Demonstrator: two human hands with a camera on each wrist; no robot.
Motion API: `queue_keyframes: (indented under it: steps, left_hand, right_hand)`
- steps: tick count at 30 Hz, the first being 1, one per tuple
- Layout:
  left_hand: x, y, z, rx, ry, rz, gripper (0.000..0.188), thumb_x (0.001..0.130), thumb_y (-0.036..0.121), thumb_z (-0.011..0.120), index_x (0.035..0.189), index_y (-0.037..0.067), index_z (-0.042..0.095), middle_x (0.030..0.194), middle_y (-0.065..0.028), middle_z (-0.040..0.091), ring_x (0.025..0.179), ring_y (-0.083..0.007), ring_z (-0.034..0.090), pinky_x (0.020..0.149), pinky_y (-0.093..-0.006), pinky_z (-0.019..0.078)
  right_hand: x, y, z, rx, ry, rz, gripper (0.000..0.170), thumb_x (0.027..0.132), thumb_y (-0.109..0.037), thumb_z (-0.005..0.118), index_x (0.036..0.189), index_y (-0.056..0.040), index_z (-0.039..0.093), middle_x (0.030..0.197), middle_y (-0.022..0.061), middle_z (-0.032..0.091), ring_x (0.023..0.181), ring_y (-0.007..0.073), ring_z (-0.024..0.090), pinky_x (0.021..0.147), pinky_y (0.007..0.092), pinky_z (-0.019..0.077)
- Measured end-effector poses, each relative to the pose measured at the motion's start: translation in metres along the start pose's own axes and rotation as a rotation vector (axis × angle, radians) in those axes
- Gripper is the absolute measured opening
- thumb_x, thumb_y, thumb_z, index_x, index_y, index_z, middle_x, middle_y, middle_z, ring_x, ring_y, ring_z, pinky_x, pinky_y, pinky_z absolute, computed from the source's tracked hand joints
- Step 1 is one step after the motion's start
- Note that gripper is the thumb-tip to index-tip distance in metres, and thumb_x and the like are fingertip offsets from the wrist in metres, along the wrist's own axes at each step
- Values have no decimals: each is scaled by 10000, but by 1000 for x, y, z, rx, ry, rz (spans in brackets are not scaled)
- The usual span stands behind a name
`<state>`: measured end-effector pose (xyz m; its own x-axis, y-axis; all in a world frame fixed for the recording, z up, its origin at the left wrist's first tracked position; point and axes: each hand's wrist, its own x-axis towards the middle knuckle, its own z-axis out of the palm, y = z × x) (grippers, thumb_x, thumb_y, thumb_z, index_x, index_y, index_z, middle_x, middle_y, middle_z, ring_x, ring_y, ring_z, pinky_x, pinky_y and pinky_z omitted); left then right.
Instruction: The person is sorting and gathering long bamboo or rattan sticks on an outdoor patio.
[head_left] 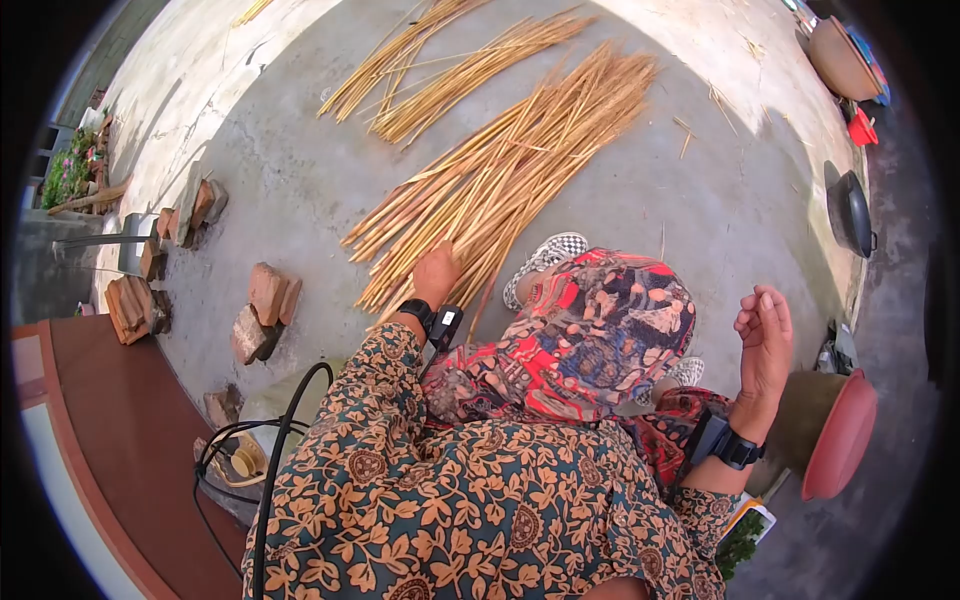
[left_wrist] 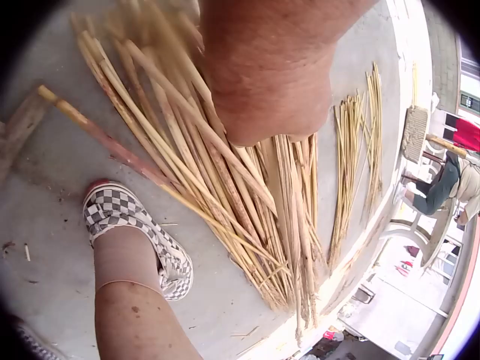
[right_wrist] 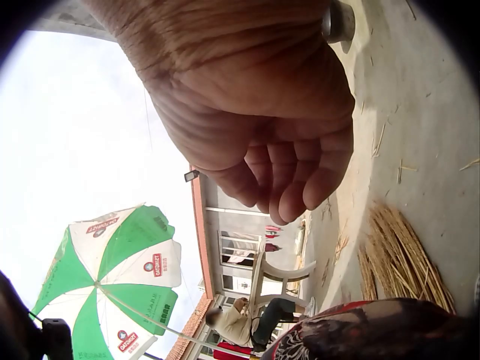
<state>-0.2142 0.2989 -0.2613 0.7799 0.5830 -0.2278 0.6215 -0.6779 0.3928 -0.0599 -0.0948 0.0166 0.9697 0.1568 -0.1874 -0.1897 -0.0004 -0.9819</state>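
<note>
A large bundle of dry yellow-brown stalks [head_left: 510, 160] lies fanned out on the concrete. My left hand [head_left: 437, 275] is at the near, thick-cut end of it, fingers curled round some stalks. From the left wrist view, the back of that left hand [left_wrist: 270, 82] covers the fingertips, with stalks [left_wrist: 217, 172] spreading out under it. Raised at the right, away from the stalks, my right hand [head_left: 766, 340] holds nothing. Its fingers hang loosely curled in the right wrist view, where the hand [right_wrist: 255, 120] is in the air.
Two smaller stalk bundles [head_left: 480, 70] lie beyond the large one. Brick pieces [head_left: 267, 300] stand at the left, a reddish basin [head_left: 840, 435] at the right, and a dark pan [head_left: 850, 213] farther up. A seated person [right_wrist: 240, 326] and a green-and-white umbrella [right_wrist: 112, 281] are in the background.
</note>
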Motion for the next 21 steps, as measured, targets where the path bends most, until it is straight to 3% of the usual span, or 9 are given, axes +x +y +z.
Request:
queue_keyframes:
  steps: [5,13,21]
  left_hand:
    - [14,-8,2,-43,85,14,166,790,184,519,899,64,555,839,-206,627,780,-383,600,687,-484,468]
    - [30,-20,1,-18,-29,-107,255,785,269,591,926,61,552,853,-210,625,823,-387,595,713,-470,463]
    - [29,-17,-8,-44,-53,-95,334,791,334,604,951,45,555,859,-221,628,831,-387,599,726,-473,464]
  right_hand:
    - [-1,3,-3,-7,3,26,194,895,-190,562,1015,-40,587,821,33,611,679,83,543,631,224,441]
    - [1,7,2,-40,14,63,190,890,-196,572,1002,-45,598,811,30,619,682,81,550,636,225,443]
    - [-2,3,8,-46,-4,83,179,886,-198,577,989,-54,604,804,23,619,672,74,548,625,214,442]
